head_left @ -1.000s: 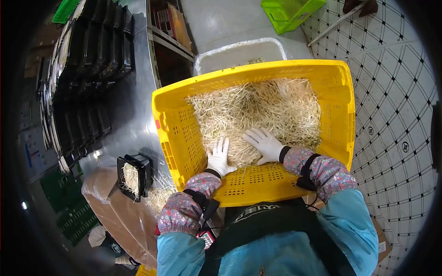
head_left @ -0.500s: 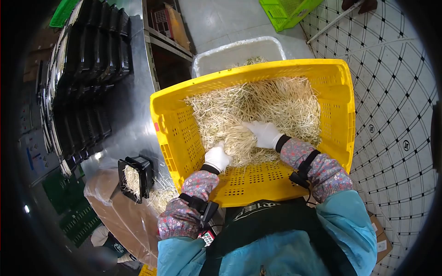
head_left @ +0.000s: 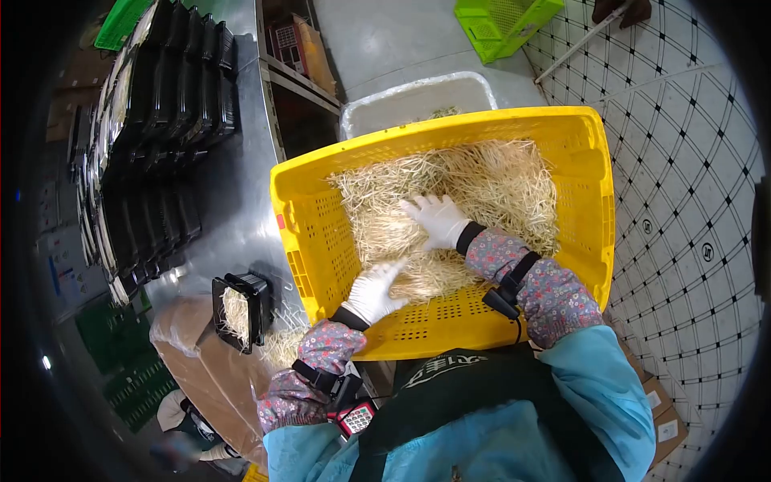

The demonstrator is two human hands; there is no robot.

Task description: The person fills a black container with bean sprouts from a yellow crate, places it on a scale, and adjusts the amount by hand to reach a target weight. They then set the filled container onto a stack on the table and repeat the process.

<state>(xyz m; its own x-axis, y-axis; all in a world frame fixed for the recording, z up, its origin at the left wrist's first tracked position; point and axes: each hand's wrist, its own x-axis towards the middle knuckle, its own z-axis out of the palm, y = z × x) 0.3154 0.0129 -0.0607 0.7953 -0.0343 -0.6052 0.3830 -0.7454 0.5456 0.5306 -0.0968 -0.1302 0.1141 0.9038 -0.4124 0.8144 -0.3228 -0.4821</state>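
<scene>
A yellow perforated crate (head_left: 594, 153) stands in front of me with a thick heap of pale sprouts (head_left: 506, 189) inside. My right hand (head_left: 438, 220), in a white glove, rests on the middle of the heap with its fingers spread. Near the crate's lower left side is my left hand (head_left: 374, 294), also gloved, its fingers apart at the edge of the sprouts. Neither hand holds anything that I can see.
Stacked black trays (head_left: 173, 88) stand on a metal table (head_left: 249, 193) at the left. A black tray of sprouts (head_left: 259, 299) sits beside loose sprouts. Behind the crate is a whitish tub (head_left: 377, 115); a green crate (head_left: 502, 28) lies farther back. Another person (head_left: 189, 422) is at lower left.
My left hand has moved down and left, and its fingers have opened. My right hand has shifted up and left, off the bunch of sprouts between the hands, with its fingers now spread.
</scene>
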